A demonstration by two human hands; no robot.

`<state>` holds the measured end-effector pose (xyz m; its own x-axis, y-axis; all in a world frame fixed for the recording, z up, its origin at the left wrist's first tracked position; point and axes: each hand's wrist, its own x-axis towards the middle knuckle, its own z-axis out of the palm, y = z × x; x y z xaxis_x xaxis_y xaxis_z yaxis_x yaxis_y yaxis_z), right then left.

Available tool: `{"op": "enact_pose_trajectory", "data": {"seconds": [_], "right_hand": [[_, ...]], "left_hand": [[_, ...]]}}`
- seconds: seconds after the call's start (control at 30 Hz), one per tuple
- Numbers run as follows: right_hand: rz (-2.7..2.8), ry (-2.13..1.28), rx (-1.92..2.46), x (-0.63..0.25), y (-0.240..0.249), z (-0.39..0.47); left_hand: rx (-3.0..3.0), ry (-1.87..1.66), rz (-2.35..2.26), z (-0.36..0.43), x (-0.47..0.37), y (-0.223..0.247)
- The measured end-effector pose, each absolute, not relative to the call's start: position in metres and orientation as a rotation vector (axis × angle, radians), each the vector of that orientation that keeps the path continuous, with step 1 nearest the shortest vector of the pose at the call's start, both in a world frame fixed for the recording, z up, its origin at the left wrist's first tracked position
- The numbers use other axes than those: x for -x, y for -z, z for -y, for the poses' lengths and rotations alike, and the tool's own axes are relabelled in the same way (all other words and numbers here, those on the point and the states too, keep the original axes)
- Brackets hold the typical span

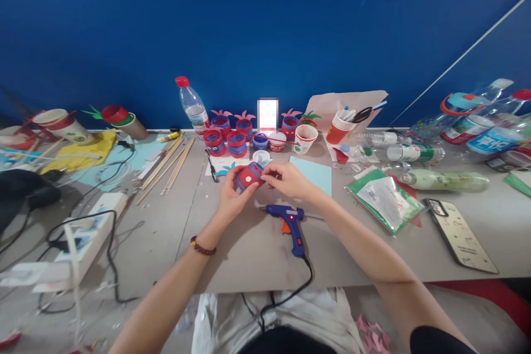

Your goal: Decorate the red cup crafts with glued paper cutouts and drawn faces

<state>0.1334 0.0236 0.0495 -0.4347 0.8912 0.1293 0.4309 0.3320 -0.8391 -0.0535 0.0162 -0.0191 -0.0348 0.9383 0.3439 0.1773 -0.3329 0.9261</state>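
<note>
my left hand (233, 193) wrapped around a small red-and-purple cup (249, 177), my right hand (286, 180) pinched narrow at its rim, blue glue gun (290, 215) lying just below on the table (244, 265)

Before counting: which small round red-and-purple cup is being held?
The cup in the left hand, white dot on its red side; the other cups stand near the blue wall.

Wall (265, 27): deep blue | Tabletop (232, 265): pale grey, marked
</note>
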Motion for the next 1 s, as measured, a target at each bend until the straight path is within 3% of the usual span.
{"op": "enact_pose_trajectory", "data": {"seconds": [0.73,1.0], "right_hand": [[2.025,-0.95,1.169,-0.1335,-0.0512,-0.0249],[2.055,-1.35,1.25,-0.1385,-0.0559,-0.0224]], "left_hand": [[-1.627,-1.446,-1.187,-0.0158,0.0521,0.0174],[-1.796,-1.418,-1.203,-0.0148,0.054,0.0192]]}}
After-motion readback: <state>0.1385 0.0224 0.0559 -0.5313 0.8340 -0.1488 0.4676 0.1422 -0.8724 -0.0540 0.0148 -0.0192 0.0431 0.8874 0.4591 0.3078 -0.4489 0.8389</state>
